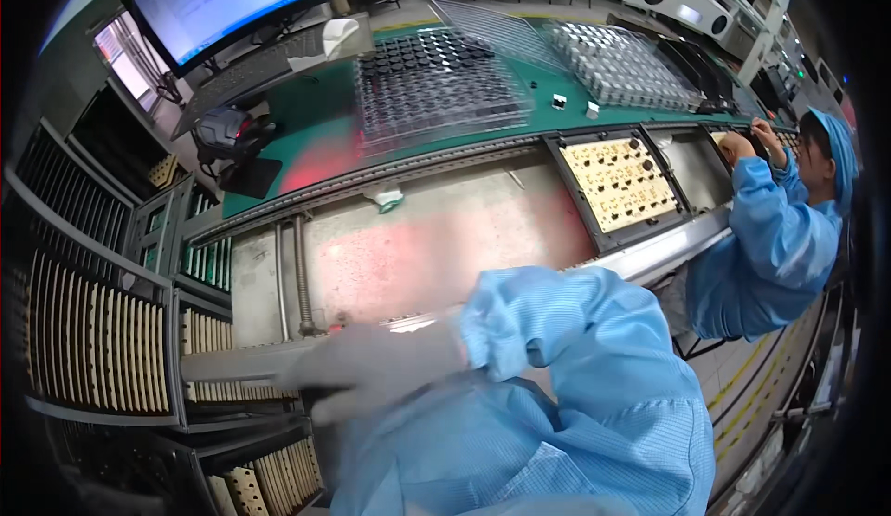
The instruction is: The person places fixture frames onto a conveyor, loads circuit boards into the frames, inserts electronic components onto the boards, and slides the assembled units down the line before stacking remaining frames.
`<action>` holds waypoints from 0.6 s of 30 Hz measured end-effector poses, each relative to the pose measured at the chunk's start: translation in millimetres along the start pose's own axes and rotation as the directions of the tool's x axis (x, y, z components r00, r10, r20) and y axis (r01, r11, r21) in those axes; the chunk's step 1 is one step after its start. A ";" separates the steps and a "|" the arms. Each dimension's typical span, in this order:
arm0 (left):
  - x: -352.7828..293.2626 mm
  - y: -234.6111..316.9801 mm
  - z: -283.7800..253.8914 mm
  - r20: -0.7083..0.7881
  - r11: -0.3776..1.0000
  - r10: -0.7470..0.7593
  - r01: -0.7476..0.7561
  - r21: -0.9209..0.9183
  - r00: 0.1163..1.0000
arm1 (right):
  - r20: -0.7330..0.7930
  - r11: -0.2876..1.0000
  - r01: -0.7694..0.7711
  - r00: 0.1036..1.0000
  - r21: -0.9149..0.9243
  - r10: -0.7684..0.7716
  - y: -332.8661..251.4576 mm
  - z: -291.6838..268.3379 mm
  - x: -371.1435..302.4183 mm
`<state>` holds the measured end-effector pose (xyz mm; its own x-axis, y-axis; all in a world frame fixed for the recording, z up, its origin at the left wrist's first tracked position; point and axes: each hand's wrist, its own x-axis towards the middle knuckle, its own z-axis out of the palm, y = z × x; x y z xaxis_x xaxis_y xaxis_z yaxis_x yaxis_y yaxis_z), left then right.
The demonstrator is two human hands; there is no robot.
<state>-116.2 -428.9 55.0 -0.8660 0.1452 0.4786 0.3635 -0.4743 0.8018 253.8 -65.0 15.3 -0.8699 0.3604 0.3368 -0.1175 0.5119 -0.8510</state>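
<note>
My right hand [376, 366], in a grey glove, reaches leftward across my body and is smeared by motion. It is over the near rail [232, 365] of the conveyor, close to the racks on the left. Whether its fingers hold anything cannot be told. A blue sleeve covers the arm. My left hand does not show apart from this blur and the sleeves. Beside the hand, an upright magazine rack [102, 414] holds several beige boards [102, 335] on edge. More beige boards [274, 479] stand in a lower rack.
A beige board in a black frame [620, 180] sits on the conveyor. Behind it, a green mat [320, 108] bears clear trays of dark parts [436, 80] and silvery parts [626, 66]. A handheld scanner [223, 131] and a monitor [227, 6] stand left. A co-worker [780, 228] works at right.
</note>
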 end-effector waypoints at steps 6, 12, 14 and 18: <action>-27.6 -109.7 84.4 0.328 0.928 -0.231 0.309 -0.209 0.916 | -0.052 0.912 0.140 0.990 0.385 -0.129 20.5 20.8 29.1; -4.5 -237.6 146.3 0.907 0.963 -0.050 -0.219 0.154 0.418 | -0.494 0.804 0.071 0.820 0.590 0.290 86.9 -44.6 11.1; -5.1 -251.6 173.1 0.953 0.924 -0.008 -0.363 0.123 0.303 | -0.702 0.926 -0.028 0.644 0.376 0.305 87.7 -63.9 -3.9; -43.7 -182.9 292.6 0.966 0.869 -0.230 -0.422 0.259 0.120 | -0.629 0.849 -0.228 0.587 0.476 0.510 88.4 -95.9 -22.5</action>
<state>-44.4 -94.3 -7.8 0.1444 0.9649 0.2191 0.7701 -0.2487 0.5875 308.9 47.0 -28.9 -0.2690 0.9630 0.0171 -0.1298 -0.0187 -0.9914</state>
